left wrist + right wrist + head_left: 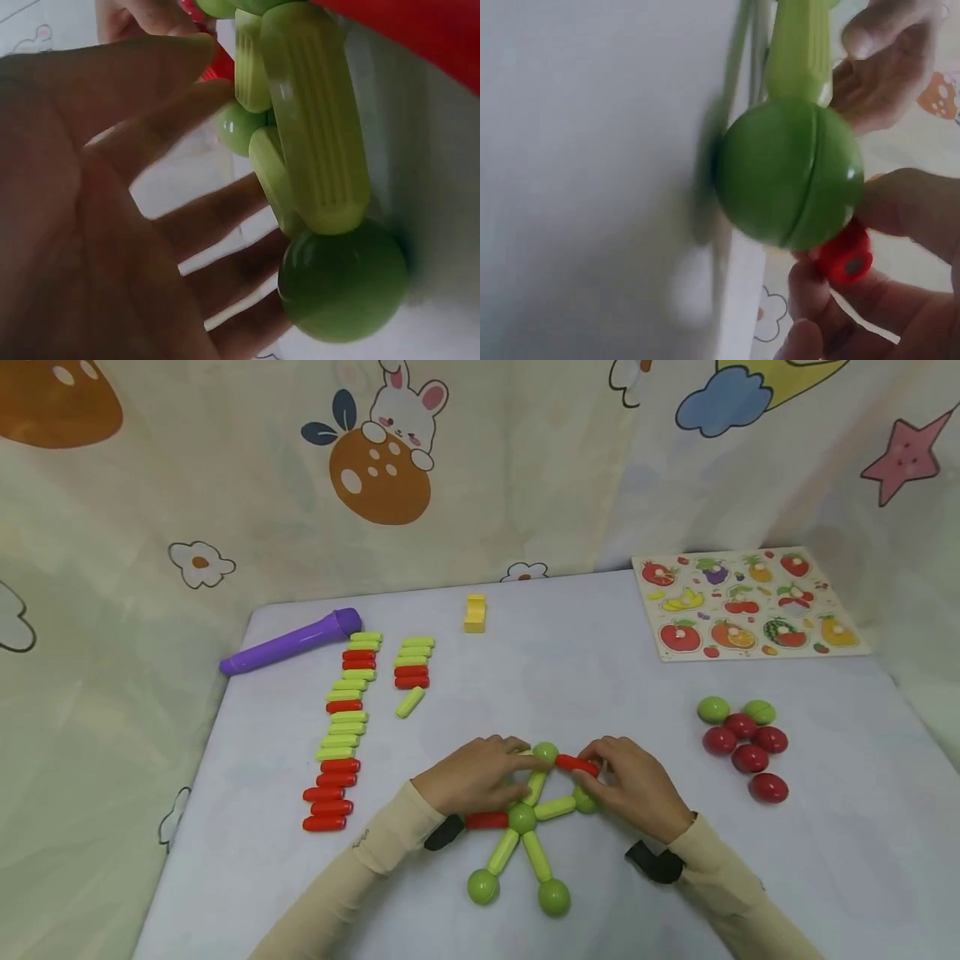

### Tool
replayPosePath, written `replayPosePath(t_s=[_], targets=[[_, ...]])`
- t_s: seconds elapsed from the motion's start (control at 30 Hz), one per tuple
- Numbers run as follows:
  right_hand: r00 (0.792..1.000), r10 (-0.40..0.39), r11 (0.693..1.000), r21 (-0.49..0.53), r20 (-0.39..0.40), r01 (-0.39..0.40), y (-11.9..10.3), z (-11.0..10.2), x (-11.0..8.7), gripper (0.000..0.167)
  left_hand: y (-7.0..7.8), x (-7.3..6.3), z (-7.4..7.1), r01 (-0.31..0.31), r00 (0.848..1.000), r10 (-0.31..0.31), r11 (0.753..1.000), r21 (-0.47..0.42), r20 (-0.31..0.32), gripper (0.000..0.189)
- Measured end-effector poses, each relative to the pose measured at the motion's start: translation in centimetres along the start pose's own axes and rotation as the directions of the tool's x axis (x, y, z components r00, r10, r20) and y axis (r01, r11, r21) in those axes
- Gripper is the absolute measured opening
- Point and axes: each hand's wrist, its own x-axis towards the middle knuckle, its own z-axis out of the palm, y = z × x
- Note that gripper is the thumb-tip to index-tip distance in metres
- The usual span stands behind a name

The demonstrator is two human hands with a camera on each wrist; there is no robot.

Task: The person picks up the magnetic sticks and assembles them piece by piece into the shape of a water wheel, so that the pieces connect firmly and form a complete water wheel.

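Note:
A star-like figure of green balls and green and red rods lies on the white table, around a central green ball (522,817). My right hand (633,785) pinches a red rod (577,765) between thumb and fingers. One end of that rod meets the upper green ball (545,753); its free end (851,262) shows in the right wrist view beside another green ball (787,172). My left hand (480,774) reaches over the figure's left side, its fingertips at the upper ball. In the left wrist view its fingers are loosely extended next to a green rod (319,120).
Two columns of green and red rods (339,766) lie to the left, near a purple stick (292,643). A small yellow block (475,613) stands at the back. On the right are a fruit puzzle board (750,606) and several red balls (750,758) with two green ones (713,709).

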Motion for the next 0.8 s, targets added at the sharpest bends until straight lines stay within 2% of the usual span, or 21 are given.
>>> replayPosePath(t_s=[0.13, 0.27, 0.43, 0.63, 0.8], targets=[[1.0, 0.021, 1.0, 0.021, -0.013, -0.02, -0.2, 0.7, 0.1, 0.016, -0.1, -0.4, 0.0, 0.027, 1.0, -0.027, 0.999, -0.019, 0.014, 0.039], [0.999, 0.04, 0.999, -0.015, -0.01, -0.04, -0.7, 1.6, 0.2, 0.015, -0.1, -0.8, 0.0, 0.071, 0.997, -0.07, 0.997, -0.033, 0.024, 0.039], [1.0, 0.03, 0.999, -0.039, -0.001, -0.03, -1.1, 2.0, 0.0, 0.017, -0.2, -1.2, -0.1, 0.09, 0.995, -0.088, 0.994, -0.055, 0.041, 0.04], [0.997, 0.057, 0.998, -0.034, 0.053, -0.055, -1.0, 1.7, -0.3, 0.03, -0.3, -1.7, -0.1, 0.129, 0.99, -0.125, 0.989, -0.078, 0.058, 0.043], [0.993, 0.096, 0.995, -0.041, 0.073, -0.093, -0.3, 1.1, -0.8, 0.04, -0.6, -2.4, -0.1, 0.171, 0.985, -0.169, 0.981, -0.091, 0.027, 0.043]])
